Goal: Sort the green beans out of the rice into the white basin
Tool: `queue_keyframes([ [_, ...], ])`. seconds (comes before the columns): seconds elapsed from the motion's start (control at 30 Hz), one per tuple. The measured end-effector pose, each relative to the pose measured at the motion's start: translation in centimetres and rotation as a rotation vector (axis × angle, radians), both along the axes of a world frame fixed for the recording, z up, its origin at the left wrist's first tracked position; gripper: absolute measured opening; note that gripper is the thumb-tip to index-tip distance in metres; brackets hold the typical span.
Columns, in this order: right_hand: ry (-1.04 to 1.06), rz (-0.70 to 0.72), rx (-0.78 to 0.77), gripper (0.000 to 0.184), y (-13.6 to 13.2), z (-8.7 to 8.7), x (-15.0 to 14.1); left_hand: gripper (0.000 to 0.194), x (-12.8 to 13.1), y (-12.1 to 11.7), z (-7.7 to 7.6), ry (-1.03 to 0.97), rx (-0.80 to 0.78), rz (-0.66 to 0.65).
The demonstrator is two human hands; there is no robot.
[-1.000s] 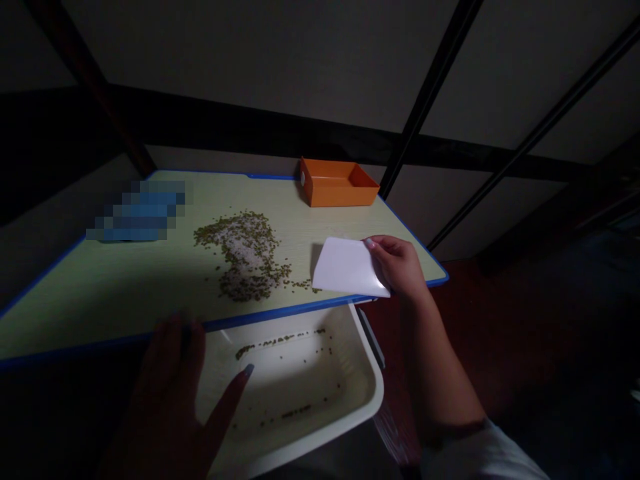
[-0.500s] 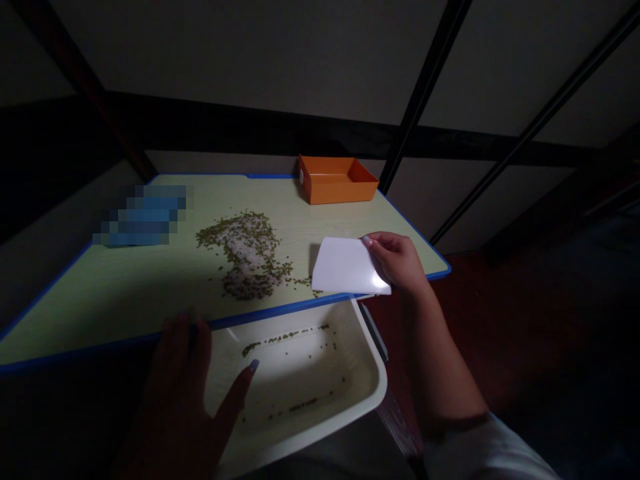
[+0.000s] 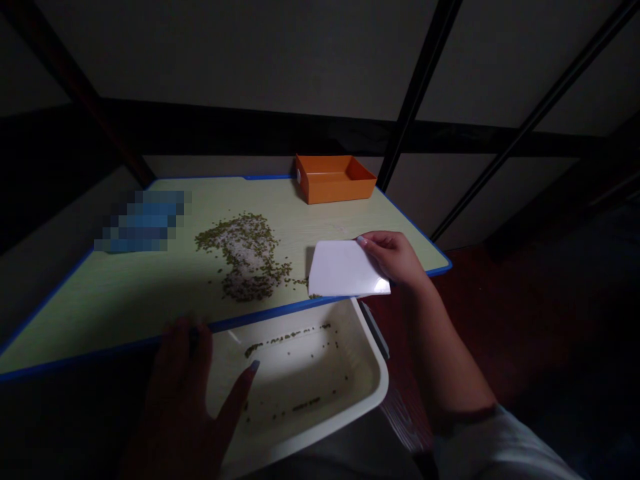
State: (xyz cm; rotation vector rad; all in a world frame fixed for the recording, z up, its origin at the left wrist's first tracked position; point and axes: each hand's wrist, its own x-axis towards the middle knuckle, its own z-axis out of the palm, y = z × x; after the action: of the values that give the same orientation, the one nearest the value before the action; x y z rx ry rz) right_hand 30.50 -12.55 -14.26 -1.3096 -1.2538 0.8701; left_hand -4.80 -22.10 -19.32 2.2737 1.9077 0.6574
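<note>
My right hand (image 3: pixel 395 259) grips a white card (image 3: pixel 344 270), which stands on the table (image 3: pixel 125 293) near its front edge, just right of a pile of green beans mixed with white grains (image 3: pixel 246 254). Below the table's blue edge, a white tray (image 3: pixel 345 393) holds a scatter of green beans. My left hand (image 3: pixel 187 393) holds the tray's left side, with the thumb over its rim and inside it.
An orange box (image 3: pixel 334 179) stands open at the table's far right corner. A blurred blue thing (image 3: pixel 143 221) lies at the far left. Dark frame bars rise behind the table. The floor to the right is dark red.
The white card and my right hand have slid a little to the left, closer to the pile. The tray and my left hand have barely moved.
</note>
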Motion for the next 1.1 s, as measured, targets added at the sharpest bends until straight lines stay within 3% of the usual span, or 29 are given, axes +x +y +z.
queue_keyframes([
  [0.23,-0.031,0.046,0.003,0.035,-0.02,-0.06,0.16,0.086,0.31,0.12,0.24,0.033,0.094,0.001],
  [0.43,0.061,0.071,0.020,0.032,0.07,-0.51,0.40,0.082,0.30,-0.06,0.11,0.024,0.131,-0.022],
  [0.67,0.245,-0.270,0.250,0.021,0.22,-0.31,0.32,0.081,0.12,0.00,-0.06,0.032,0.126,-0.012],
  [0.73,0.216,-0.290,0.273,0.020,0.32,-0.44,0.31,0.081,0.20,-0.01,0.03,0.030,0.140,-0.008],
  [1.1,0.057,-0.212,0.108,0.028,0.33,-0.12,0.01,0.082,-0.08,0.07,-0.03,0.074,0.141,-0.017],
])
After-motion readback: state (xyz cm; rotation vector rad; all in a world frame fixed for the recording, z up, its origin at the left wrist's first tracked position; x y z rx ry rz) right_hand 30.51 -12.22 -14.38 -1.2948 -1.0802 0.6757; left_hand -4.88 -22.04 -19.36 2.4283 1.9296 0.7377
